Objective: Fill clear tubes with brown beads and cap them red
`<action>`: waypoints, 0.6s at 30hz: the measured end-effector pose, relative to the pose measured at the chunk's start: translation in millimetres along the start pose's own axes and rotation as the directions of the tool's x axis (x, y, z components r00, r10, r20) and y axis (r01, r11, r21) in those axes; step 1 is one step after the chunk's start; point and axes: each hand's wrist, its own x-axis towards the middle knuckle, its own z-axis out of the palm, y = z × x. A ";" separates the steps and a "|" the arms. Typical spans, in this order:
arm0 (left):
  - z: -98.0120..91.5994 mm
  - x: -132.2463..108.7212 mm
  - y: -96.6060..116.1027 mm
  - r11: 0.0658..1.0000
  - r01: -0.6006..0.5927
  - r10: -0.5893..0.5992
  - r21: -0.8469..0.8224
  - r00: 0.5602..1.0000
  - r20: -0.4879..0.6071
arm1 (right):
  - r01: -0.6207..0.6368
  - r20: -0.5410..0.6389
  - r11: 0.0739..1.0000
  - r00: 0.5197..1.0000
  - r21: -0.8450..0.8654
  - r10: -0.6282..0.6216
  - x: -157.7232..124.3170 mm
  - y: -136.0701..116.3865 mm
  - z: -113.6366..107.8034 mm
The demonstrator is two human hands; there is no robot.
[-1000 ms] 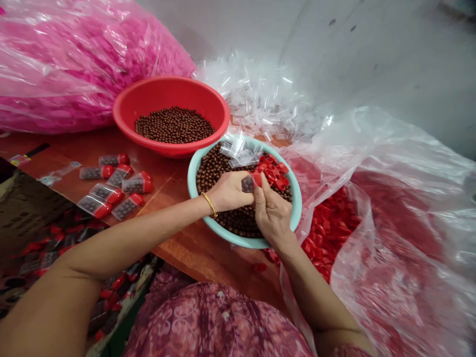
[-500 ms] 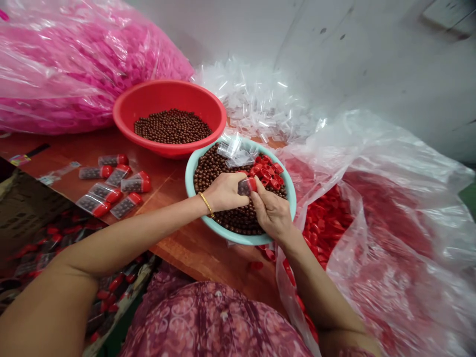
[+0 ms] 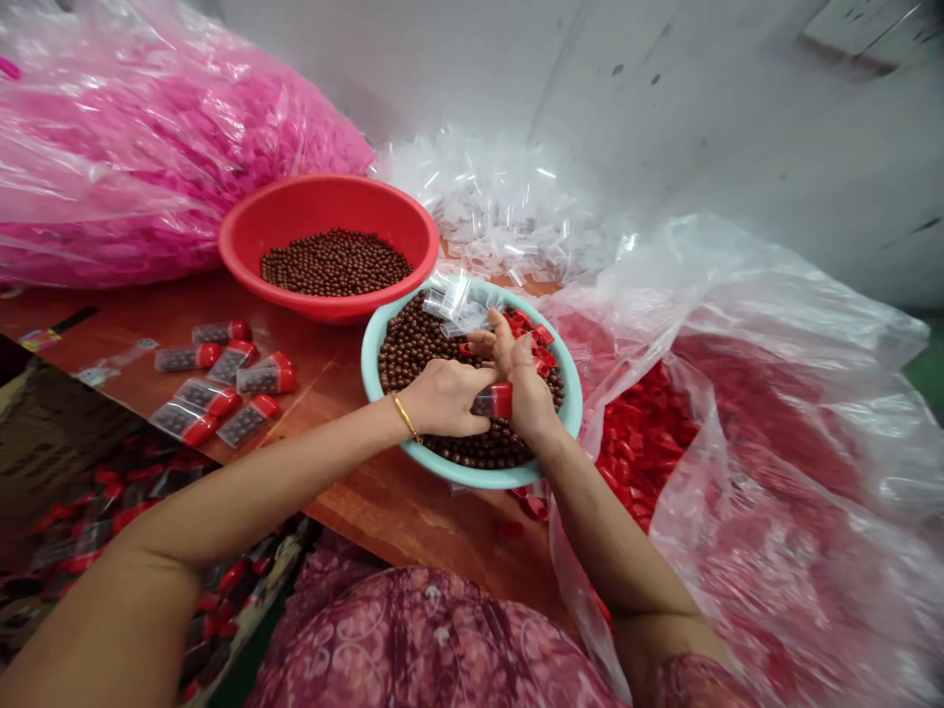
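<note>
Between my hands, over the pale blue basin (image 3: 573, 403), is a small clear tube with a red cap (image 3: 501, 399) and dark balls inside. My left hand (image 3: 444, 395) is closed around its clear end. My right hand (image 3: 532, 393) has its fingers stretched out, and its palm lies against the red cap. Brown balls (image 3: 407, 344) fill much of the basin. On top of them lie several empty clear tubes (image 3: 458, 303) and a heap of loose red caps (image 3: 544, 339), partly hidden behind my right hand.
Several capped tubes (image 3: 247, 421) lie on the table (image 3: 354, 472) at left. A red basin (image 3: 236, 246) of brown balls stands behind. Around are a bag of pink pieces (image 3: 184, 147), a clear tube pile (image 3: 508, 197), a bag of red caps (image 3: 641, 442) and a box of filled tubes (image 3: 213, 610).
My right hand has gone from gripping the capped end with its fingers to stretching them out, palm against the cap. My left hand still holds the tube. The view has shifted slightly.
</note>
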 end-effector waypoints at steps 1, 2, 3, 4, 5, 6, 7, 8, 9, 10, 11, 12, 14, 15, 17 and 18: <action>-0.7 -0.6 0.1 1.000 -0.020 0.020 0.021 1.000 0.015 | 0.014 0.045 1.000 0.999 -0.028 -0.013 -0.2 -0.1 0.4; -1.1 -0.9 0.2 0.998 -0.034 0.032 0.046 0.999 0.030 | 0.042 0.068 0.997 0.997 -0.063 -0.038 -0.9 -0.4 -0.1; -1.2 -1.0 0.2 0.997 -0.039 0.036 0.074 0.998 0.045 | 0.075 0.076 0.992 0.995 -0.104 -0.067 -1.9 -0.5 -1.2; -0.9 -0.8 0.3 0.994 -0.041 0.035 0.101 0.998 0.058 | 0.104 0.076 0.984 0.993 -0.142 -0.094 -3.0 -0.5 -2.1; -0.3 -0.3 0.4 0.991 -0.043 0.036 0.123 0.997 0.064 | 0.124 0.068 0.977 0.991 -0.172 -0.113 -4.1 -0.5 -2.5; 0.5 0.3 0.7 0.989 -0.048 0.039 0.137 0.997 0.062 | 0.131 0.057 0.974 0.991 -0.183 -0.123 -4.8 -0.3 -2.3; 1.0 0.9 1.2 0.989 -0.052 0.045 0.142 0.998 0.053 | 0.125 0.047 0.978 0.992 -0.168 -0.119 -5.3 -0.2 -1.7; 0.8 1.3 2.2 0.989 -0.056 0.051 0.140 0.998 0.036 | 0.109 0.037 0.985 0.994 -0.130 -0.105 -5.3 -0.1 -1.2; -0.6 1.0 3.4 0.990 -0.052 0.051 0.135 0.999 0.012 | 0.086 0.024 0.993 0.996 -0.077 -0.085 -4.9 -0.2 -1.6; -3.4 -0.4 4.9 0.991 -0.040 0.043 0.128 0.999 -0.021 | 0.067 0.003 0.997 0.998 -0.026 -0.067 -4.2 -0.3 -3.4; -8.0 -3.5 6.4 0.992 -0.017 0.025 0.122 0.998 -0.062 | 0.059 -0.030 0.998 0.998 0.005 -0.059 -3.2 -0.3 -7.2; -14.3 -8.8 7.5 0.993 0.016 -0.003 0.117 0.994 -0.109 | 0.066 -0.075 0.998 0.995 0.000 -0.066 -2.1 0.1 -13.1; -31.0 -28.0 6.1 0.988 0.102 -0.078 0.116 0.978 -0.194 | 0.108 -0.172 0.980 0.976 -0.165 -0.136 0.3 2.8 -29.8; -40.2 -42.1 2.7 0.979 0.162 -0.131 0.127 0.966 -0.223 | 0.121 -0.192 0.942 0.963 -0.314 -0.188 1.3 5.4 -39.1; -57.5 -78.4 -11.0 0.934 0.311 -0.265 0.178 0.934 -0.241 | 0.109 -0.153 0.775 0.954 -0.622 -0.257 2.9 12.6 -55.3; -64.7 -99.0 -21.1 0.891 0.403 -0.350 0.210 0.903 -0.248 | 0.093 -0.116 0.669 0.958 -0.738 -0.261 3.2 16.9 -60.8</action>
